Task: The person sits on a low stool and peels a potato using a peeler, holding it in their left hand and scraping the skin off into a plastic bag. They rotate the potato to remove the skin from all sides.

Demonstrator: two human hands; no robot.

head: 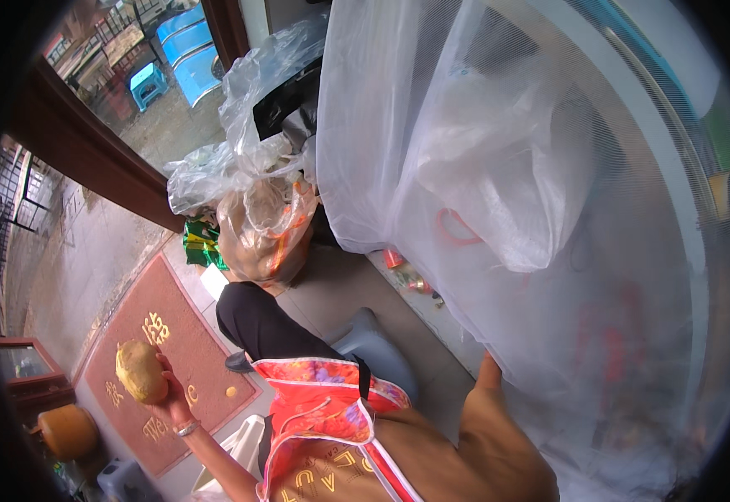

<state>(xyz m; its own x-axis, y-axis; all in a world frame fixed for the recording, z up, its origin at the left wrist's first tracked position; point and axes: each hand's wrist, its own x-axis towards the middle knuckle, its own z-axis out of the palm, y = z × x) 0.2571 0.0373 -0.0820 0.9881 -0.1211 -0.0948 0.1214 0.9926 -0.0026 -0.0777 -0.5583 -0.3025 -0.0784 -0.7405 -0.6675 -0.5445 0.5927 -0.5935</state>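
My left hand (pixel 173 395), with a silvery band at its wrist, holds a large, pale yellow, rounded tuber or fruit (pixel 142 372) that looks peeled. It is held out at the left, above a reddish doormat. On the right, my brown-sleeved arm reaches to the lower edge of a white mesh curtain or cover (pixel 365 207). Only a little skin of my right hand (pixel 490 371) shows at that edge; its fingers are hidden. A red floral apron (pixel 321 401) lies over my lap and brown top.
Clear plastic bags (pixel 264 251) with rounded contents stand by the door frame, beside a green packet (pixel 201 245). The doormat (pixel 208 383) bears gold writing. A grey-blue plastic stool (pixel 383 351) is beneath me, a white container (pixel 239 445) lower left, and an orange-brown round object (pixel 68 432) further left.
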